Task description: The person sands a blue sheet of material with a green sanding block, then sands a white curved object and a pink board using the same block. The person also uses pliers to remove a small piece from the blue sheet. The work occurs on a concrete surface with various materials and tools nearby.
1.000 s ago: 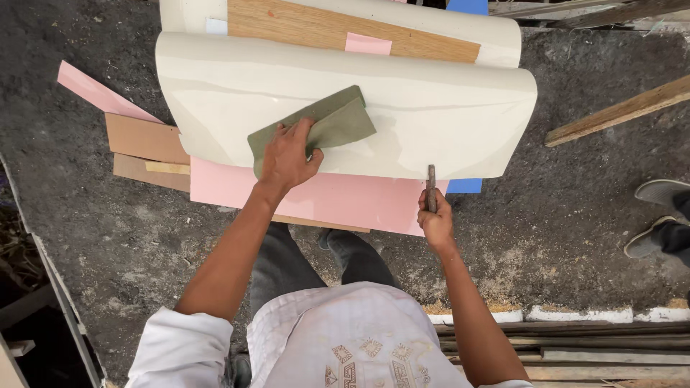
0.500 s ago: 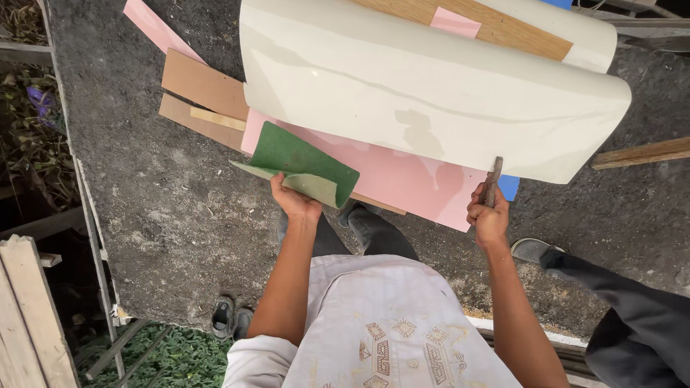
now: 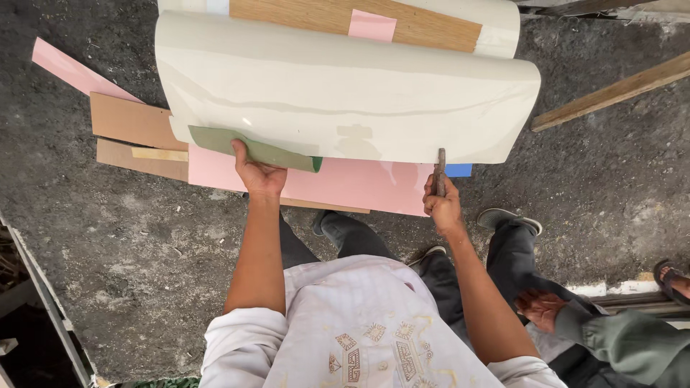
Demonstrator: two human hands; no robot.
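Note:
A large cream glossy curved panel lies in front of me on pink sheets. My left hand grips a green sheet of sandpaper and presses it against the panel's near lower edge. My right hand holds a thin dark metal tool upright, its tip touching the panel's near edge on the right.
Brown cardboard pieces and a pink strip lie at left on dark gravel ground. A wooden plank lies at right. Another person in dark trousers and sandals crouches at lower right. A wood board rests behind.
My left hand lifted the sandpaper off the panel's top, pulled it back toward me, and now holds it against the near edge. The right hand kept hold of the tool. Another person has come in.

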